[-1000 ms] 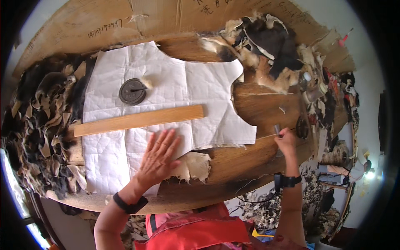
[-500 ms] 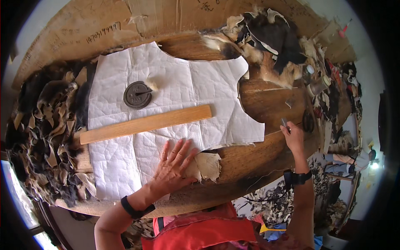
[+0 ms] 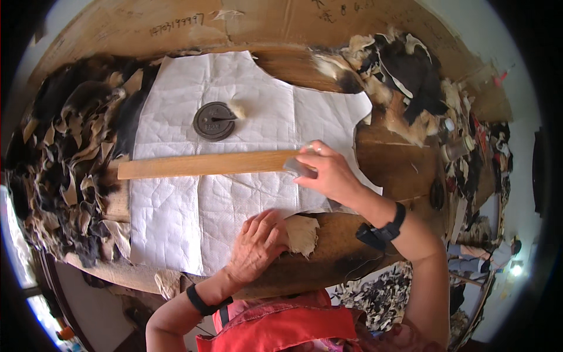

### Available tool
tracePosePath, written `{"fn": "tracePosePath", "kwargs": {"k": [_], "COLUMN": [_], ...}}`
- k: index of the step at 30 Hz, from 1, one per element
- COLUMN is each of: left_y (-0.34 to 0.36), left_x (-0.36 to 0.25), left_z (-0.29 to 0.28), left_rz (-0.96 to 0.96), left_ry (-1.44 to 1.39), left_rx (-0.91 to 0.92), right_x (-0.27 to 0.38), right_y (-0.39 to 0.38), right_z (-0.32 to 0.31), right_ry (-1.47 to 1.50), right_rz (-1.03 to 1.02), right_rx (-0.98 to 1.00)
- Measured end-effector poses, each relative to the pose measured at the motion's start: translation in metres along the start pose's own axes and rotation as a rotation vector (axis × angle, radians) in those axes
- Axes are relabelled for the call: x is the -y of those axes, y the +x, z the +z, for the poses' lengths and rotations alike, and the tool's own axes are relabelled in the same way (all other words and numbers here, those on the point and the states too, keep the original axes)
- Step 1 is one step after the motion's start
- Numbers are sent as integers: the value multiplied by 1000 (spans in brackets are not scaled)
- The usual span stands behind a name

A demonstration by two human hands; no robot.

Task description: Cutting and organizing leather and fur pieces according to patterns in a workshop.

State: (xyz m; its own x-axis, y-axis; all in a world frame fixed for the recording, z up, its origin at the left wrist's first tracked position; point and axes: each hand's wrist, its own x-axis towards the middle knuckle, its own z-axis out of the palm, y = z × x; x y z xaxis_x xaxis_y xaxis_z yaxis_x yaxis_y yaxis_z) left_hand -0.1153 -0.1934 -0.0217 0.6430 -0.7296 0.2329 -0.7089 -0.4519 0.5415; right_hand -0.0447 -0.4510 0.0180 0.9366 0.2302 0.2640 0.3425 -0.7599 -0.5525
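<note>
A large white vest-shaped pattern sheet point(image 3: 234, 193) lies creased across the wooden board. My right hand point(image 3: 328, 170) is over its right half, closed on a small grey flat blade-like piece point(image 3: 300, 168) beside the right end of a wooden strip point(image 3: 211, 164). My left hand point(image 3: 258, 243) rests at the sheet's lower edge with its fingers bunched together; whether they pinch anything is hidden. Beside those fingers is a pale hide scrap point(image 3: 304, 234). A dark round slotted weight point(image 3: 214, 124) sits on the sheet above the strip, with a pale fur tuft point(image 3: 237, 109) at its rim.
Dark fur and hide scraps point(image 3: 82, 158) heap along the left side. More fur pieces point(image 3: 410, 76) lie at the far right, near a glass jar point(image 3: 457, 149). Cardboard point(image 3: 264, 26) stands along the back. Another person point(image 3: 489, 255) is in the background at right.
My right hand has moved left from the bare board to the wooden strip's right end, carrying the grey piece. My left hand's spread fingers have drawn together. The strip now lies more level.
</note>
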Motion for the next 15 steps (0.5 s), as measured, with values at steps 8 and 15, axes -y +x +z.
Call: {"fn": "tracePosePath", "kwargs": {"k": [8, 15], "left_y": [-11, -3], "left_x": [-19, -61], "left_z": [16, 20], "left_rz": [11, -103], "left_ry": [224, 144], "left_rx": [-16, -6], "right_x": [-23, -65], "right_y": [29, 40], "right_z": [15, -60], "right_ry": [-77, 439], "right_rz": [1, 727], "right_rx": [240, 247]}}
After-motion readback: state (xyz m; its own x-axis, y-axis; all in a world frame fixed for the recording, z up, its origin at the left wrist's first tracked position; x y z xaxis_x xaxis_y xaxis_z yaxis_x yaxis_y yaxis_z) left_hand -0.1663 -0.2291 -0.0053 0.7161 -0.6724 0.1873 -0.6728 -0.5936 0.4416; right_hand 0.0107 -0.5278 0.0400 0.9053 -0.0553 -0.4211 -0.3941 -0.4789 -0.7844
